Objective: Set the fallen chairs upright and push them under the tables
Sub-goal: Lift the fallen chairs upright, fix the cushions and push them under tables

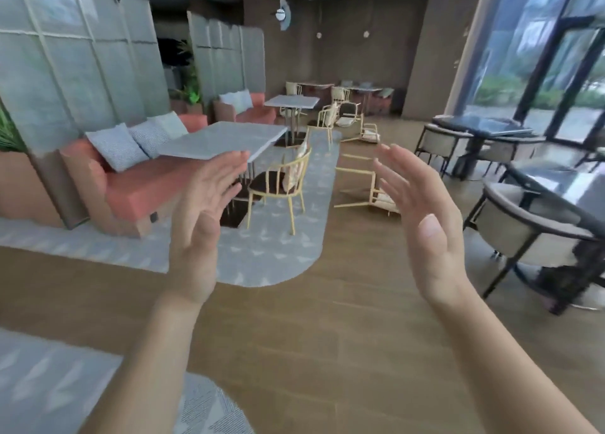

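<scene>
A yellow-framed chair [363, 188] lies on its side on the wooden floor, partly hidden behind my right hand [425, 224]. A second fallen chair [366, 134] lies farther back. An upright yellow chair [281, 185] stands beside the near grey table [226, 140]. More yellow chairs [329, 114] stand near the far grey table [291, 101]. My left hand [203, 217] and my right hand are raised in front of me, palms facing each other, fingers apart, holding nothing and well short of the chairs.
A coral bench sofa [144, 188] with grey cushions runs along the left. A grey patterned rug [271, 253] lies under the tables. Dark tables with padded chairs [530, 234] stand on the right by tall windows [550, 57]. Wooden floor stretches between.
</scene>
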The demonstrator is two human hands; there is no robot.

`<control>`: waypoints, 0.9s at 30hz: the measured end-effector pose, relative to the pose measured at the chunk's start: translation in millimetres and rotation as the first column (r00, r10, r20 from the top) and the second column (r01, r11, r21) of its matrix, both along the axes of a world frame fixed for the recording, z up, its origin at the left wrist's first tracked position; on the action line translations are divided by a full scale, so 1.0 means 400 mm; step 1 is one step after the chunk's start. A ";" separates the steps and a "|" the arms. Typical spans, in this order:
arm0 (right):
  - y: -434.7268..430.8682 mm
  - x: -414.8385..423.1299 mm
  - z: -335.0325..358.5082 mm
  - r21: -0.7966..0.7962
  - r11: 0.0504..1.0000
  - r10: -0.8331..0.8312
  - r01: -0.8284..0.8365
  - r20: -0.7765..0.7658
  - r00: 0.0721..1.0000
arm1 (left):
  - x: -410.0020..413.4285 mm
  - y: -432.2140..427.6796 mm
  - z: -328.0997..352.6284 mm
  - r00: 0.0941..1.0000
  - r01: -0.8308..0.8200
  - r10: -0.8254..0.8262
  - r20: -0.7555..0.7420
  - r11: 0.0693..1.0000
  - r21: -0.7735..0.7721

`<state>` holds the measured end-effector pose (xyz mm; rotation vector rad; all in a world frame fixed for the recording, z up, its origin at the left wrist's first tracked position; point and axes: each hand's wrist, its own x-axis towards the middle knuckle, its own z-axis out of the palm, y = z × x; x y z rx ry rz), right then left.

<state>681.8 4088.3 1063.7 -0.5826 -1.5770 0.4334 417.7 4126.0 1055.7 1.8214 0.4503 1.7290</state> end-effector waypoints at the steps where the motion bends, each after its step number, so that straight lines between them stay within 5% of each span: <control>1: 0.051 0.048 -0.003 0.009 1.000 -0.024 0.024 0.000 1.000 | 0.045 0.069 0.003 1.000 0.028 -0.028 -0.004 1.000 0.003; 10: 0.553 0.526 -0.065 0.008 0.982 -0.191 0.191 -0.006 0.982 | 0.539 0.637 -0.032 0.987 0.143 -0.142 -0.081 0.990 0.002; 27: 1.571 1.160 -0.052 0.006 0.985 -0.174 0.174 0.035 0.984 | 1.199 1.615 -0.027 0.993 0.098 -0.099 -0.057 0.995 -0.014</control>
